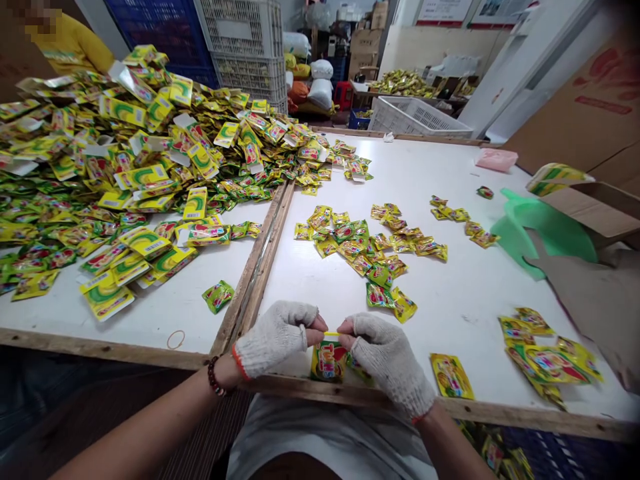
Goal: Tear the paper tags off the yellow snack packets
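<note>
A small yellow and green candy box [327, 362] is held upright near the table's front edge, its top edge pinched from both sides. My left hand [280, 337], in a white fingerless glove, grips the top left corner with thumb and finger. On the top right corner, my right hand [387, 357] in a matching glove does the same. A green candy packet shows partly behind the right fingers. To the right lies a flat yellow packet [451, 376]. Beyond my hands, several small candy packets [353, 247] are spread over the white tabletop [295, 287].
A tall heap of boxes and packets [150, 147] covers the left table, past a wooden divider strip [265, 260]. Rightward are a green plastic basin [545, 230], cardboard [590, 293] and a packet pile [550, 357]. Crates [245, 33] stand behind; a person in yellow [75, 43] is far left.
</note>
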Demonstrator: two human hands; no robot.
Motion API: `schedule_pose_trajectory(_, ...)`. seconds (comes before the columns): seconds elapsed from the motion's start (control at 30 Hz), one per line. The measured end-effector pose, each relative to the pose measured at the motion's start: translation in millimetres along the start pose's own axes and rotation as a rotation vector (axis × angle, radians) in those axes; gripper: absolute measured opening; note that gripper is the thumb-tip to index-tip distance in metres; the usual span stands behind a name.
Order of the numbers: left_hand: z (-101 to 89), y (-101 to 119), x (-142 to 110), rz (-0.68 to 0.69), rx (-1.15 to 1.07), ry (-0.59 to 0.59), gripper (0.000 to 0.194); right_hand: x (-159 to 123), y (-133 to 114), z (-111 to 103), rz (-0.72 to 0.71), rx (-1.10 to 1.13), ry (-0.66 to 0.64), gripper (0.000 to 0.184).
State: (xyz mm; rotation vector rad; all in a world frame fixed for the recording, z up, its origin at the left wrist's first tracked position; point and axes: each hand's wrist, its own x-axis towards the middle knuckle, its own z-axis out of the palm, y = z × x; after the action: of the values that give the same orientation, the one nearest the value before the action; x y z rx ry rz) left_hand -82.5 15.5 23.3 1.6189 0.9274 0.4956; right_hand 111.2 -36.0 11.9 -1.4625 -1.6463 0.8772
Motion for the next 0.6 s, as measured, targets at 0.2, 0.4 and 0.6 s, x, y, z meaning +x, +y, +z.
schedule_pose_trajectory(0.2,8.4,-8,-18,0.295,0.214,0.001,0.02,-13,1,-6,-0.264,0.004,-0.103,0.019)
schedule_pose_trajectory(0.4,18.4,-13,-44,0.364,0.303,0.022,0.019,-34,11,4,-0.43,-0.123,-0.111,0.032)
schedule_pose_trajectory(0.6,26.7,-24,-26,0.225,0.116,0.206,0.02,-40,4,1,-0.252,0.027,0.08,0.026)
